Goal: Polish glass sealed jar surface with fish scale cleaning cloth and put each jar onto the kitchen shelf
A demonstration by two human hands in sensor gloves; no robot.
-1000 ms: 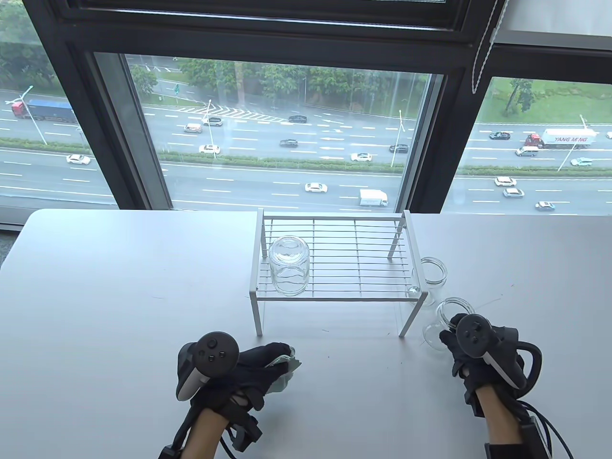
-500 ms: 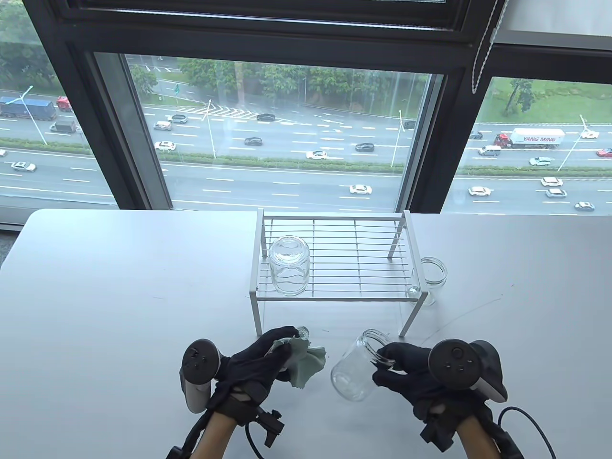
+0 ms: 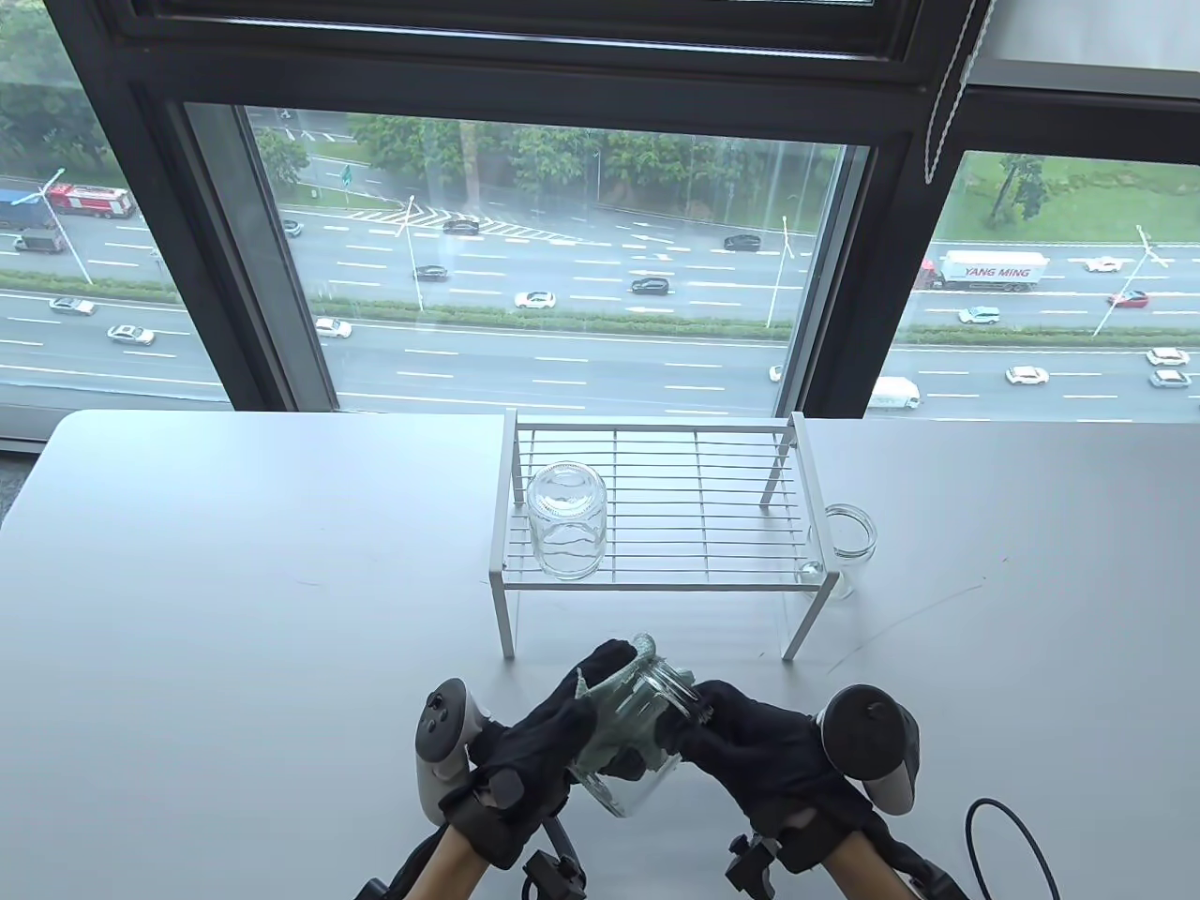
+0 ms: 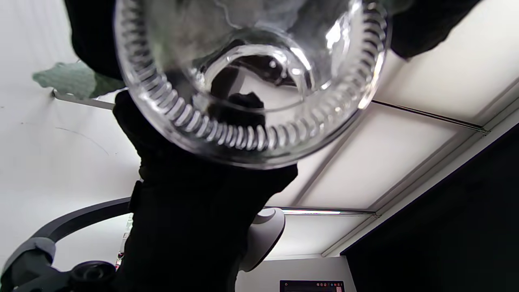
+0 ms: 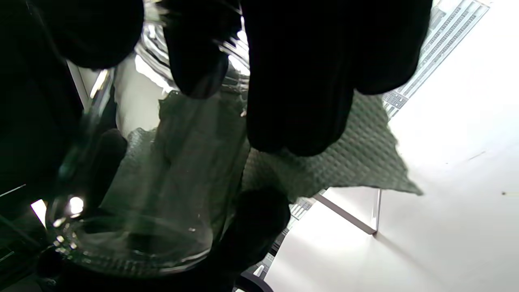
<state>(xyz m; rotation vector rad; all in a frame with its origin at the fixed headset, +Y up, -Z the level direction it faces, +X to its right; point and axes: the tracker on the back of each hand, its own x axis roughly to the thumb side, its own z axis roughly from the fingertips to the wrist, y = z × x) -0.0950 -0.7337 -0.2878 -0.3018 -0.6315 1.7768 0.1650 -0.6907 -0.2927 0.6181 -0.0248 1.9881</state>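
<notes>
While clear glass jar point(image 3: 637, 741) hangs tilted above table point(image 3: 234, 581), mouth up-right, base toward person: right hand point(image 3: 759, 750) grip curls round neck, left hand point(image 3: 539, 741) presses green scaled cloth point(image 3: 614, 717) onto left flank. White wire shelf point(image 3: 656, 511) straight beyond.

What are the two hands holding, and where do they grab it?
The right hand grips the jar at its open mouth. The left hand presses the cloth around the jar's side.
</notes>
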